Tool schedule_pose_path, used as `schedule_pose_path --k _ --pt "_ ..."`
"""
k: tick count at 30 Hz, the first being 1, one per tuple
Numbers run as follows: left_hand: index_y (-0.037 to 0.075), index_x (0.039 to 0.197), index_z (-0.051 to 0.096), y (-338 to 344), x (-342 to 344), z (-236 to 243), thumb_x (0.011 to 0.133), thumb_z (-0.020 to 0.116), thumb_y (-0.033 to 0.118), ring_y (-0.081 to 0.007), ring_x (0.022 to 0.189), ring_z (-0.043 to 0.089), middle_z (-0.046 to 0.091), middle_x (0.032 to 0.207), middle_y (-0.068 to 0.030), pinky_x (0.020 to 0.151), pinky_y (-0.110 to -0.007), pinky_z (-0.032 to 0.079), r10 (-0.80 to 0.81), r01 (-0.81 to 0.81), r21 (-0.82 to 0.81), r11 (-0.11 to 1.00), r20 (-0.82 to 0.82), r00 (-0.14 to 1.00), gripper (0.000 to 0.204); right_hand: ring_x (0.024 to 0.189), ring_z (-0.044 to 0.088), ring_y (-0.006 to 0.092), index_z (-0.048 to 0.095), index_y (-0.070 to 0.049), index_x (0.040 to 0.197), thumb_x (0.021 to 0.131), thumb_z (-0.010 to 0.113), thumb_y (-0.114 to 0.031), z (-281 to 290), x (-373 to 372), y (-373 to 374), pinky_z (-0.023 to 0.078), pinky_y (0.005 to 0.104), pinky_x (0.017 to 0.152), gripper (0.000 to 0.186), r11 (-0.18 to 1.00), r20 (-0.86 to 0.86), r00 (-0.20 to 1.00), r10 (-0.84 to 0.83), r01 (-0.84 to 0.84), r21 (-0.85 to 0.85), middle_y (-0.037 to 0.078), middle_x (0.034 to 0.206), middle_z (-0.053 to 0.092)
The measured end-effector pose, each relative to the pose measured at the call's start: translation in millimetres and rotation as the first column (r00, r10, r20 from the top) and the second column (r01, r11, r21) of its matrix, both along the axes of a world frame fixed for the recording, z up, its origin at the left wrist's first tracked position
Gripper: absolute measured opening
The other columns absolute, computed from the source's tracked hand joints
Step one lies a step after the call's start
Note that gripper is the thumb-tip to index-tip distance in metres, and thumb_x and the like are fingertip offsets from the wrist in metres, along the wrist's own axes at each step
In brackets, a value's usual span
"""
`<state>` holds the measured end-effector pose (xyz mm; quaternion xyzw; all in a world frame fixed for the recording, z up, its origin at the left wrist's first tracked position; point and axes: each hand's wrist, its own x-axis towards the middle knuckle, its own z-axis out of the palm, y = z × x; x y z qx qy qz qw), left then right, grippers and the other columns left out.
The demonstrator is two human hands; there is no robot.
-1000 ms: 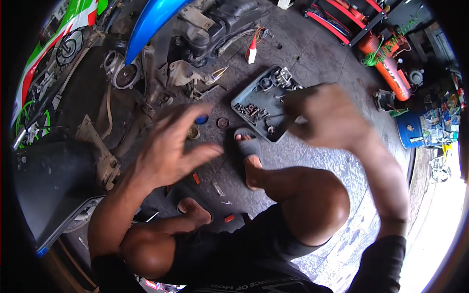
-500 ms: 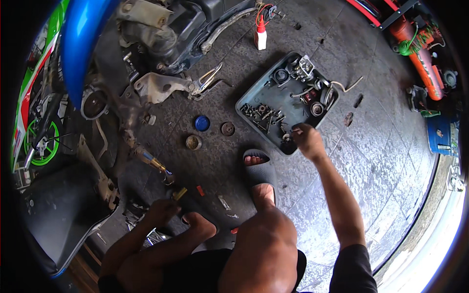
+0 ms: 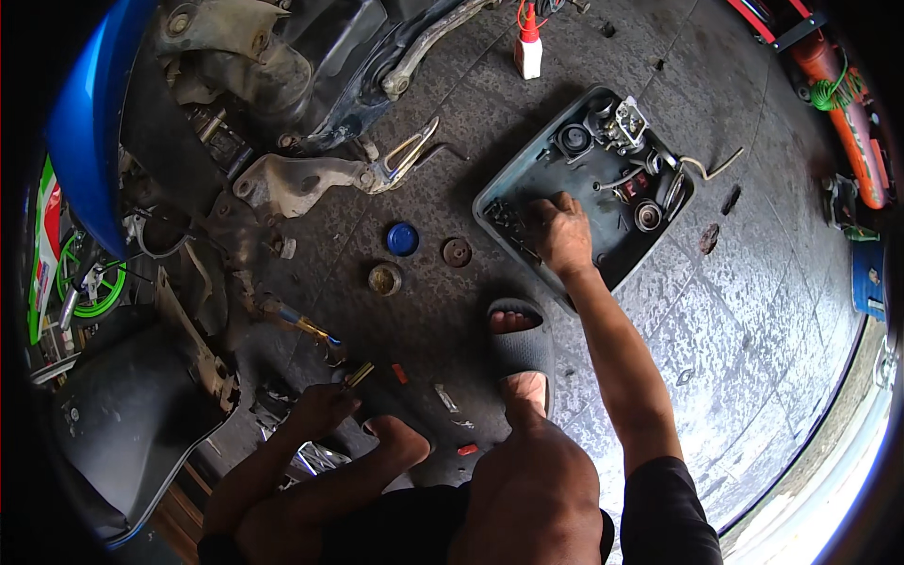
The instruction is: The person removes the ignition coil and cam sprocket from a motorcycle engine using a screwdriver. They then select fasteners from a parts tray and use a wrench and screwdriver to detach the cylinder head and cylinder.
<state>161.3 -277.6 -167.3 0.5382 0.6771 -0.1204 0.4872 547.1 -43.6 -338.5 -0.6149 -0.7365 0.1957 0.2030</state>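
My right hand reaches into the left part of a grey plastic tray, over a pile of bolts and small parts. Its fingers are curled down; what they hold, if anything, is hidden. The tray also holds round metal parts, a metal housing and hoses. My left hand is low by my left leg, its fingers closed on a small brass-coloured piece. Between my hands, on the floor, lie a blue lid, an open tin and a dark round part.
Dismantled motorbike parts and a blue panel fill the left. A white bottle with red top stands behind the tray. An orange compressor tank is at the far right. My sandalled foot is in front of the tray.
Both hands came down from raised, spread positions. My right hand then shifted up and left within the tray onto the pile of small parts. My left hand stays low with the brass-coloured piece.
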Motion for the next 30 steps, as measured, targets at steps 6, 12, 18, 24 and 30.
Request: schedule_pose_path --k 6,12,18,24,30 --pt "0.002 0.096 0.070 4 9 -1 0.091 0.064 0.038 -0.0386 0.086 0.067 0.068 0.088 -0.0196 0.076 -0.046 0.052 0.001 -0.005 -0.063 0.998 -0.060 0.998 0.037 0.106 0.058 0.0333 0.072 -0.015 0.110 0.083 0.069 -0.021 8 -17 6 0.045 0.0443 0.093 0.027 0.984 -0.141 0.978 0.151 -0.163 -0.077 0.015 0.108 0.063" --pt "0.002 0.099 0.069 5 5 -4 0.092 0.064 0.036 -0.0371 0.084 0.067 0.067 0.087 -0.0187 0.074 -0.044 0.051 -0.026 0.027 -0.051 0.998 0.010 1.000 0.035 0.103 0.065 0.0340 0.072 -0.014 0.110 0.084 0.067 -0.018 3 -45 35 0.050 0.0434 0.093 0.026 0.927 0.149 0.947 0.283 -0.230 -0.297 0.016 0.106 0.070" --pt "0.002 0.093 0.067 -4 0 -7 0.089 0.068 0.029 -0.0336 0.077 0.067 0.066 0.080 -0.0175 0.068 -0.042 0.050 0.013 -0.013 0.022 1.000 0.017 1.000 0.028 0.093 0.072 0.0258 0.069 0.003 0.101 0.086 0.062 -0.008 20 -16 61 0.055 0.0404 0.082 0.020 0.851 -0.340 0.925 0.170 -0.311 -0.423 0.019 0.095 0.072" --pt "0.002 0.093 0.068 -10 -4 -11 0.090 0.068 0.030 -0.0346 0.078 0.067 0.066 0.081 -0.0182 0.069 -0.043 0.050 0.003 -0.004 0.014 1.000 0.020 1.000 0.028 0.091 0.068 0.0222 0.059 0.000 0.112 0.089 0.061 -0.004 23 35 43 0.060 0.0356 0.075 0.023 0.695 -0.795 0.403 -0.453 -0.400 -0.598 0.012 0.102 0.067" --pt "0.002 0.094 0.067 -10 -8 -16 0.090 0.067 0.031 -0.0356 0.079 0.067 0.066 0.081 -0.0178 0.070 -0.043 0.051 -0.026 0.024 0.034 0.999 0.051 0.998 0.029 0.089 0.069 0.0239 0.056 0.005 0.113 0.096 0.057 -0.008 18 48 23 0.061 0.0345 0.077 0.021 0.595 -0.735 0.257 -0.627 -0.451 -0.665 0.017 0.105 0.066"
